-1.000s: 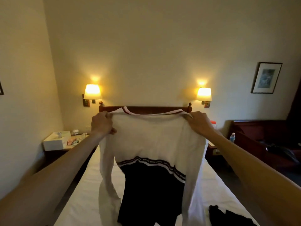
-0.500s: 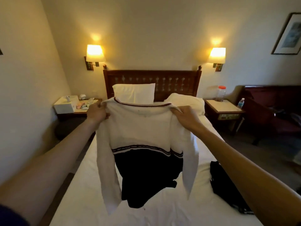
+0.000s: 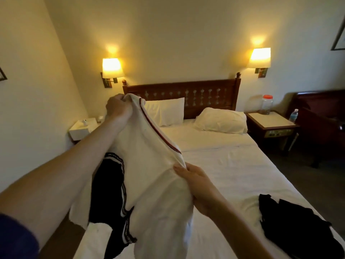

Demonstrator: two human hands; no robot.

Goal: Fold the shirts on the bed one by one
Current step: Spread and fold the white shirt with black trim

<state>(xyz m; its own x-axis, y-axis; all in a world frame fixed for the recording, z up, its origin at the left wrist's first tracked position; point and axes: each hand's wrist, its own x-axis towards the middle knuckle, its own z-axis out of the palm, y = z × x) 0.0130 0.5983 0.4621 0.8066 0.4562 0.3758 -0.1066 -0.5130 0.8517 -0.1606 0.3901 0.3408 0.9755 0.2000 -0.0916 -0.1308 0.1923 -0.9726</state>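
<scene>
Shirt: cream and black knit shirt (image 3: 149, 174), held up above the near-left part of the white-sheeted bed (image 3: 233, 165). Upper part cream, lower part black. A band of pale and dark stripes runs where the two colours meet. Neck edge trimmed with a dark red and black line, running slantwise from upper left to the middle.
Shirt lie: twisted, neck edge tilted steeply. Cream panel faces the camera; black part hangs behind and to the left of it. Lower end trails down onto the bed. One cream sleeve hangs at far left, beside the bed's left edge.
Left hand: left hand (image 3: 117, 107) raised high over the bed's left side, level with the headboard. Fingers clenched round the bunched shoulder of the shirt.
Right hand: right hand (image 3: 194, 182) lower, over the middle of the bed. Fingers curled, gripping the other shoulder near the end of the neck trim.
Other garment: crumpled black garment (image 3: 298, 227) lying on the near-right part of the bed, apart from the held shirt.
Bed head: two white pillows (image 3: 220, 120) against the dark carved wooden headboard (image 3: 186, 94).
Beside bed: white tissue box (image 3: 82, 128) to the bed's left. Wooden bedside table (image 3: 270, 124) to its right.
</scene>
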